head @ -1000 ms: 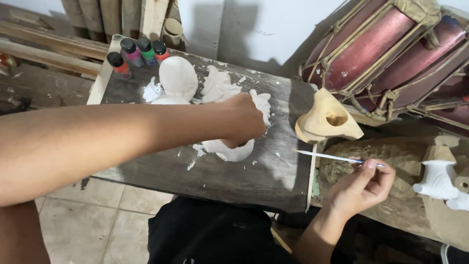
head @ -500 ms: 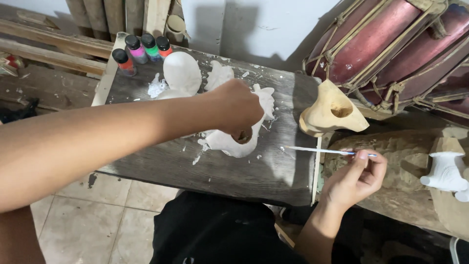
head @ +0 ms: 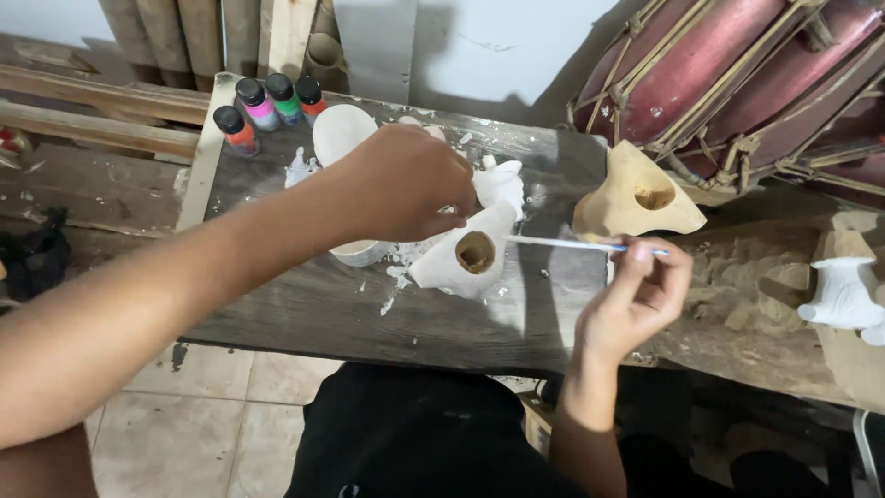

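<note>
My left hand grips a white-painted carved wooden piece with a round hole, lifted and tilted just above the dark paint-smeared board. My right hand holds a thin paintbrush by its blue end, the tip pointing left and touching the piece's right edge. A shallow white bowl sits behind my left hand, partly hidden by it. An unpainted tan carved piece of similar shape lies at the board's right edge.
Several small paint bottles with coloured contents stand at the board's far left corner. Red drums bound with cord lean at the right. A small white carved figure rests on the rough bench at far right. Wooden planks lie left.
My left hand has lifted and turned the white piece so its hole faces up. The brush in my right hand has moved left up to the piece.
</note>
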